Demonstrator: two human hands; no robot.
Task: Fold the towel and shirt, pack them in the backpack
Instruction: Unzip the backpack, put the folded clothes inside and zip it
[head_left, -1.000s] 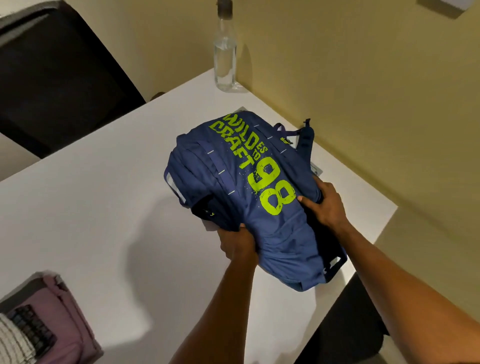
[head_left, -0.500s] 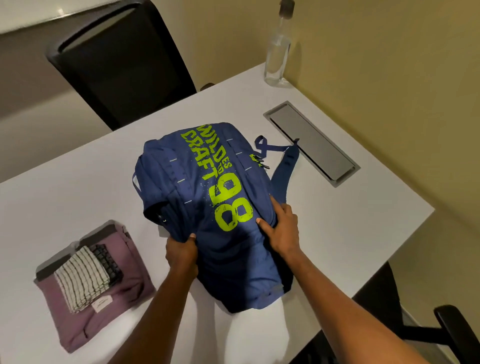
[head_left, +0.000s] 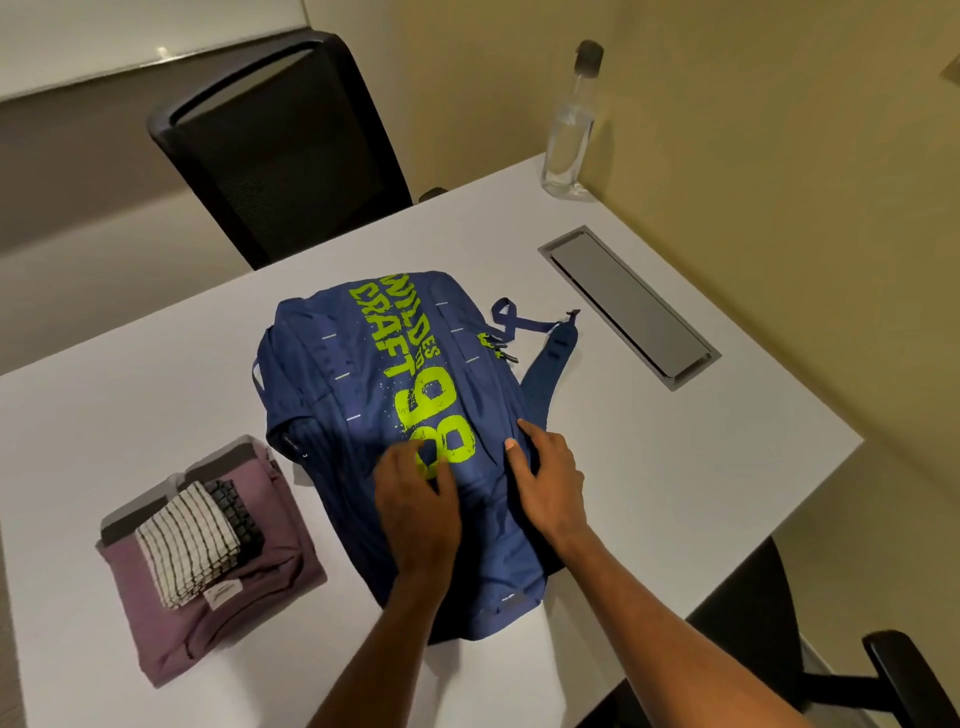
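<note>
The backpack (head_left: 384, 415) front panel carries lime-green print: "WILD" over "CRAFT", small "DES" beside it, and the large number "98" below. A small label (head_left: 224, 594) on the folded shirt (head_left: 208, 618) is too small to read.

backpack (head_left: 395, 415): lowered flat, no longer lifted | left hand (head_left: 415, 499): released near-edge grip, now blurred atop the print | right hand (head_left: 545, 478): flattened beside it, fingers spread

White table (head_left: 675, 467): backpack (head_left: 363, 395), shirt (head_left: 171, 623), bottle (head_left: 569, 135)
</note>
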